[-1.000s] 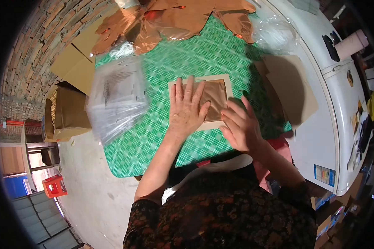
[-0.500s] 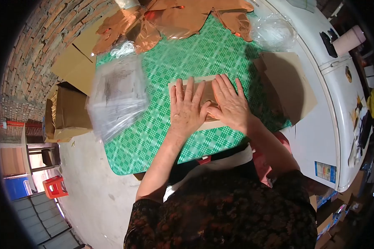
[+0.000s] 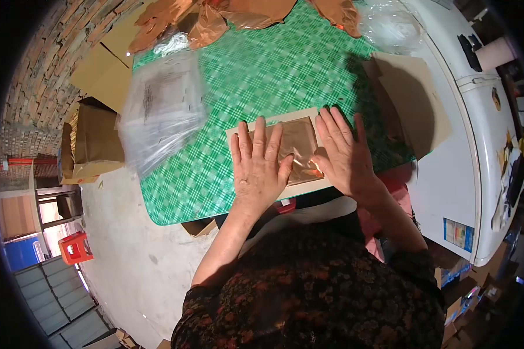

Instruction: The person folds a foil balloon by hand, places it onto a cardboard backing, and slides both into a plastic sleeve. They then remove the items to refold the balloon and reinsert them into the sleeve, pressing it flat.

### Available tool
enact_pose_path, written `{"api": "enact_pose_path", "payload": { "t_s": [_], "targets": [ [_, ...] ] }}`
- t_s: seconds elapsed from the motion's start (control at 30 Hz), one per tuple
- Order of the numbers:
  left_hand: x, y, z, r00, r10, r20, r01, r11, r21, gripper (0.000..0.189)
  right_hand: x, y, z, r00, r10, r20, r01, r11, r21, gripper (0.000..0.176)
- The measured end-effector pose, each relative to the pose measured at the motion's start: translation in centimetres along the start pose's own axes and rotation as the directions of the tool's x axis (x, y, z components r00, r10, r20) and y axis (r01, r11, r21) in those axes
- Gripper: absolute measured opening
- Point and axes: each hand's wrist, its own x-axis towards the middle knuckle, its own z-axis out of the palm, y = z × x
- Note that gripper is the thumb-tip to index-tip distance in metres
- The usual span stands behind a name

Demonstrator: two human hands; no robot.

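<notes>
A shiny copper-coloured rectangle of film (image 3: 298, 142) lies flat on a pale cream board (image 3: 310, 112) near the front edge of the table. My left hand (image 3: 258, 166) rests palm down over the left part of the film and board, fingers stretched out. Over the right edge of the board lies my right hand (image 3: 344, 154), also flat with fingers spread and the thumb reaching onto the film. Neither hand grips anything. The film between the two thumbs is uncovered and catches the light, while the hands hide its sides.
A green checked tablecloth (image 3: 256, 70) covers the table. Clear plastic sleeves (image 3: 164, 110) lie at left, copper-coloured film scraps (image 3: 262, 14) at the back. A clear plastic bag (image 3: 393, 29) and tan cardboard (image 3: 416, 87) are at right, beside a white fridge (image 3: 442, 174). An open carton (image 3: 99, 139) stands left.
My hands have spread apart, the right one sliding rightward, and more of the copper film shows between them. The board now appears closer to the table's front edge. The camera view has shifted slightly.
</notes>
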Motion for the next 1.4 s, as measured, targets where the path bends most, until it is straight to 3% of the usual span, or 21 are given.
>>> {"api": "enact_pose_path", "payload": {
  "t_s": [0.1, 0.13, 0.23, 0.27, 0.5, 0.6, 0.73, 0.83, 0.93, 1.03, 1.2, 1.4],
  "targets": [
    [-0.1, 0.0, 0.2, 1.0, 0.016, -0.026, -0.015, 1.0, 0.002, 0.07, 0.9, -3.0, -0.1, 0.998, -0.04, -0.054, 0.044, 0.996, 0.078, 0.086],
    [-0.1, -0.1, 0.3, 1.0, 0.025, -0.013, -0.025, 1.0, 0.006, 0.069, 1.3, -4.1, 0.0, 0.998, -0.053, 0.024, 0.052, 0.997, 0.061, 0.089],
    [-0.3, -0.5, 0.3, 0.999, 0.04, 0.014, -0.04, 0.999, 0.021, 0.067, 1.3, -4.9, 1.9, 0.998, -0.034, 0.049, 0.025, 0.984, 0.174, 0.092],
    [-0.3, -0.5, 0.3, 0.999, 0.036, 0.023, -0.037, 0.999, 0.025, 0.066, 1.4, -4.8, 2.2, 0.998, -0.014, 0.066, 0.008, 0.995, 0.103, 0.098],
    [-0.1, -0.7, -0.6, 0.997, 0.035, 0.068, -0.04, 0.997, 0.061, 0.064, 0.5, -4.5, 1.7, 0.992, 0.006, 0.128, -0.022, 0.993, 0.119, 0.104],
    [1.3, 0.2, -3.7, 0.997, 0.058, -0.045, -0.058, 0.998, -0.007, 0.068, 0.4, -4.5, 1.4, 0.991, -0.003, 0.134, -0.01, 0.995, 0.099, 0.103],
    [3.2, -0.5, -2.6, 0.969, 0.244, -0.037, -0.243, 0.918, -0.313, 0.065, 0.5, -4.5, 1.2, 0.99, -0.004, 0.142, -0.018, 0.989, 0.149, 0.086],
    [3.2, -1.0, -0.8, 0.96, 0.271, 0.062, -0.239, 0.919, -0.314, 0.063, 0.5, -4.4, 1.5, 0.995, -0.003, 0.098, -0.011, 0.989, 0.144, 0.096],
    [3.0, -0.9, -0.4, 0.959, 0.264, 0.099, -0.226, 0.931, -0.287, 0.061, 0.1, -3.5, 0.7, 0.992, -0.028, 0.124, 0.004, 0.982, 0.188, 0.093],
    [3.0, -0.8, -0.7, 0.957, 0.262, 0.125, -0.224, 0.94, -0.256, 0.063, -1.9, -1.1, 0.4, 0.994, -0.08, 0.077, 0.067, 0.986, 0.153, 0.087],
    [3.0, -0.7, -0.7, 0.956, 0.26, 0.135, -0.222, 0.944, -0.245, 0.068, -2.8, 1.2, -1.0, 0.998, -0.03, 0.059, 0.015, 0.973, 0.232, 0.062],
    [2.9, -0.8, -0.6, 0.953, 0.267, 0.14, -0.227, 0.941, -0.249, 0.069, -2.2, 1.3, -0.9, 0.995, -0.089, 0.041, 0.082, 0.985, 0.149, 0.06]
  ]
}}
